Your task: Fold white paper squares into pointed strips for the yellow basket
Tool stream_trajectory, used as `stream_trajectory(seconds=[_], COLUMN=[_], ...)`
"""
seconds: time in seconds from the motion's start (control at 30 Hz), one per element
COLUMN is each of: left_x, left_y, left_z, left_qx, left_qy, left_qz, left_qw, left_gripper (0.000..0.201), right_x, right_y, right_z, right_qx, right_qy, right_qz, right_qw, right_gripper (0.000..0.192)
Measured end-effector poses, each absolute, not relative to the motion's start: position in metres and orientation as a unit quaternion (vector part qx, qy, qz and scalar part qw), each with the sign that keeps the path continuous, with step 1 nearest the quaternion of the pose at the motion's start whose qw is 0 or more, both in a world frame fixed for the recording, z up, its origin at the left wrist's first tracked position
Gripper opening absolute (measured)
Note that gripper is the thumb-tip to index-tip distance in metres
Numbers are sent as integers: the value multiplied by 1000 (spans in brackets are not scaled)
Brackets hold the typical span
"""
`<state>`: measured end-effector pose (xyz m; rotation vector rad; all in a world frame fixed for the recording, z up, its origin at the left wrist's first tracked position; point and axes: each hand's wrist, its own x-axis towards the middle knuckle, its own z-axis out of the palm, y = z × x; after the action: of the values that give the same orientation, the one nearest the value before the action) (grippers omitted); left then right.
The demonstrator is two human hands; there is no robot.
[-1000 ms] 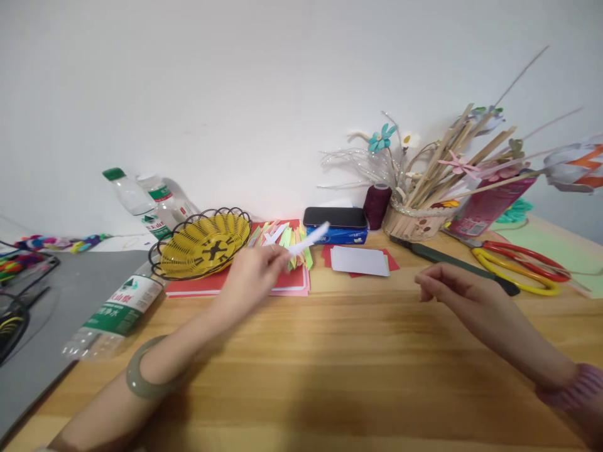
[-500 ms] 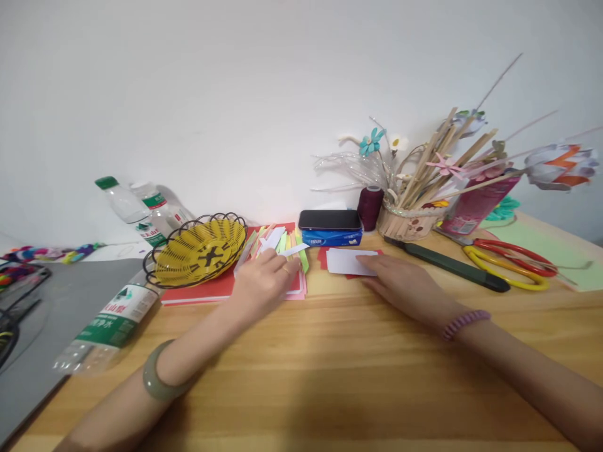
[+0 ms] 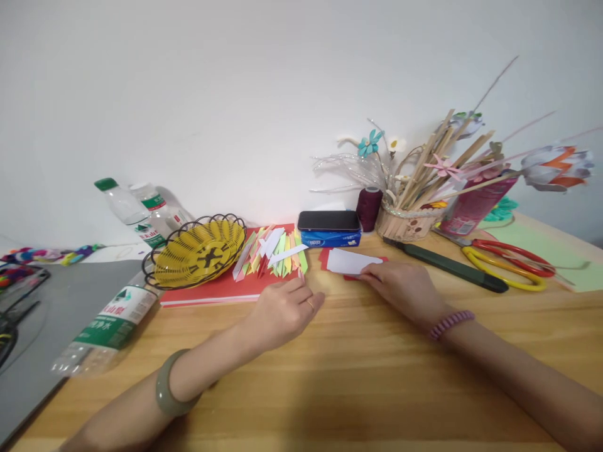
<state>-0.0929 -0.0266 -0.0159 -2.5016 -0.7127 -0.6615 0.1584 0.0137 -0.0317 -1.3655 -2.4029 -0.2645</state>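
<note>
1. Broadly, a pale wall closes the far side; before it, a wooden table gives open room across the near middle, between and in front of the forearms.
2. A gray surface borders the wood at left along a slanting edge; a clear bottle lies over that border.
3. Far right, a wooden pot of sticks and flowers stands near the wall. A dark-green-handled tool and scissors limit the room on that side.
4. Red sheets lie at middle left, partly under a tilted yellow basket, and bear a heap of paper strips.
5. Left hand: just nearer than the strips, fingers curled and pressed together; whether they enclose anything cannot be told.
6. Right hand: thumb and fingers pinch the near right part of the white paper.
7. Beyond that paper, which lies over red pieces at the middle, sits a blue box topped by a black slab, with a dark spool at its right.
</note>
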Motion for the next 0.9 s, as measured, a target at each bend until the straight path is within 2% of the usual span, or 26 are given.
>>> stream_trajectory(seconds=[0.2,0.27,0.3,0.37,0.43,0.53,0.67,0.73,0.9], left_x=[-87,-85,-83,-80,-78,-74,-69,-68,-68], left_y=[-32,-38,-43,-52,-60,-66,-65,-66,-74], left_z=[-12,-12,-13,-18,-26,-34,-32,-31,-32], left_qx=[-896,-880,-879,-901,-926,-937,-945,-951,-941], left_qy=[-242,-254,-263,-271,-270,-288,-286,-273,-279], left_qz=[-306,-334,-330,-282,-217,-169,-156,-148,-190], left_qw=[212,224,221,190,150,98,21,-7,-26], left_gripper=[16,26,27,19,11,16,14,23,24], right_x=[160,158,156,153,151,155,163,163,159], right_y=[-3,-21,-31,-50,-64,-73,-76,-78,-82], right_z=[-24,-20,-18,-15,-14,-16,-23,-26,-32], right_qx=[-462,-388,-298,-204,-204,-246,-296,-311,-328], right_qy=[-840,-875,-912,-937,-945,-944,-928,-916,-894], right_qz=[-90,-93,-101,-130,-114,-51,56,96,118], right_qw=[270,274,262,252,227,213,221,234,282], right_gripper=[30,27,30,35,37,35,29,26,22])
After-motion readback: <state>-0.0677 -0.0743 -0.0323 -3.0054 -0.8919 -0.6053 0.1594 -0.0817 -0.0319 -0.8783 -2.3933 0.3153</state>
